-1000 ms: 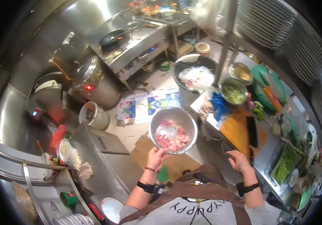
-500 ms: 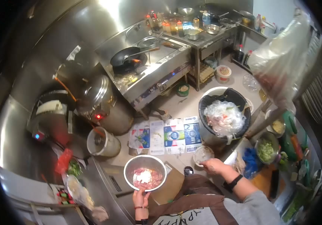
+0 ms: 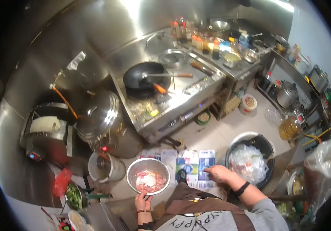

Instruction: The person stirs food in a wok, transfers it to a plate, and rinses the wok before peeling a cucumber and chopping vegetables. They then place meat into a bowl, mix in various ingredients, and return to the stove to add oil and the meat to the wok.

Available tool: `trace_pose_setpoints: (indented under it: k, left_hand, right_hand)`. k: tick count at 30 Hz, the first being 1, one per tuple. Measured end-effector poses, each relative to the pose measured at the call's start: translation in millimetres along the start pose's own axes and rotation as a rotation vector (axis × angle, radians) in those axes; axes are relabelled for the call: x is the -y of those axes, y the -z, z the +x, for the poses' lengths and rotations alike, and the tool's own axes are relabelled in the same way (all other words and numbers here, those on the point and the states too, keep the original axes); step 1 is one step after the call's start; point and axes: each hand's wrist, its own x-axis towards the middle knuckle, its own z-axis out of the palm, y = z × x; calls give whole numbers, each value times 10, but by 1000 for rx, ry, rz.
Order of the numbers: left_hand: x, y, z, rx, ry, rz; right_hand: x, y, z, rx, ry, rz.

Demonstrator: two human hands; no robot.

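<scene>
My left hand grips the near rim of a steel mixing bowl, thumb and fingers at its edge. Inside lie pieces of raw meat with a mound of white powder on top. Out in front of my body, my right hand hangs above flattened cardboard on the floor. Its fingers are curled together, and whether anything sits between them is hidden. A black shoe shows between the bowl and the right hand.
A bin holding clear plastic bags stands ahead right. The wok stove runs across the front, with a black wok on it. At left are a large steel pot and a white bucket. A plastic bag hangs at right.
My view has swung right and moved forward. My right hand has left the white tub it was beside and is now over the cardboard. The bowl stays in my left hand.
</scene>
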Motion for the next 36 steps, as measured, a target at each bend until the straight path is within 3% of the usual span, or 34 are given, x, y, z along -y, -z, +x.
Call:
trace_pose_setpoints:
  k: [4, 8, 11, 15, 18, 19, 23, 24, 29, 32, 33, 34, 35, 36]
  left_hand:
    - [-402, -732, 686, 38, -32, -49]
    - [-1029, -1623, 958, 39, -139, -22]
    - [-1317, -2063, 1166, 56, -240, -32]
    - [-1453, -2538, 1100, 18, -365, -56]
    - [-1345, -2878, 877, -163, -424, -105]
    - [-1243, -2821, 865, -174, -442, -148]
    - [-1053, -3217, 575, -383, -500, -197]
    - [-1031, -3293, 521, -400, -502, -193]
    - [-1034, -3721, 353, -378, -535, -201]
    - [-1075, -3831, 614, -295, -561, -265]
    - [-1163, -3907, 706, -218, -570, -294]
    - [-1246, -4027, 780, -207, -554, -288]
    - [-1303, -4192, 867, -53, -562, -303]
    - [-1332, -4340, 949, 100, -567, -322]
  right_hand:
    - [-360, 668, 494, 62, -166, -86]
    - [-529, 1728, 1162, -270, -111, -111]
    - [-803, 2358, 1876, -651, 154, -12]
    - [-1142, 2907, 3081, -814, 237, -41]
    - [-1358, 2991, 3934, -583, 20, -257]
    - [-1448, 3067, 4109, -284, -51, -196]
    - [-1765, 3205, 4447, -129, 37, 4]
    - [-1737, 3263, 4392, -42, -29, 260]
    - [-1637, 3364, 4029, 476, -373, 1418]
    - [-1682, 3432, 4068, 763, -288, 1525]
    - [-1641, 3476, 4041, 753, -296, 1539]
    - [-1605, 3552, 3981, 692, -142, 1408]
    - [-1599, 3652, 3914, 626, -1, 1262]
    - [-1627, 3744, 3842, 608, -21, 1259]
